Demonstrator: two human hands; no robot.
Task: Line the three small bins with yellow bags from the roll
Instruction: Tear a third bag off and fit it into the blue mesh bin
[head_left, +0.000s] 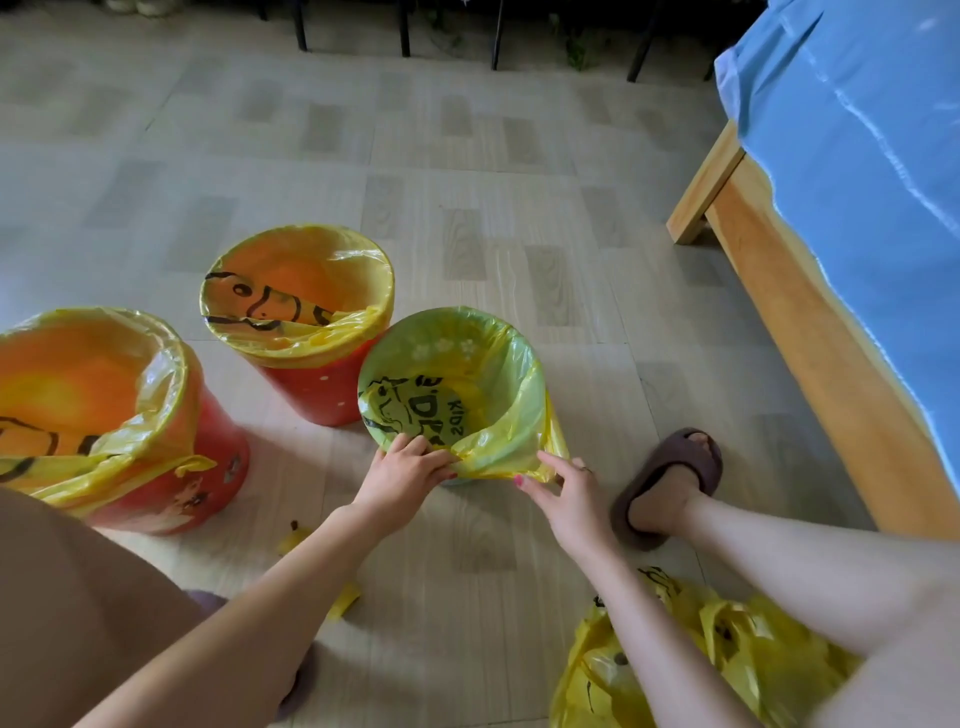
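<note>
Third bin (451, 364) sits just right of the two lined red bins (298, 332); my left hand (402, 475) and right hand (566, 493) both pinch its yellow bag (498, 447) at the near rim, slack bunched between them, left closer

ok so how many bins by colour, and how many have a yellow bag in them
Red bins: 2, one at the near left and one behind it, both lined with a yellow bag.
Green bin: 1, lined, with the left hand and right hand pinching its bag at the rim.
Total: 3 bins, 3 lined.
</note>
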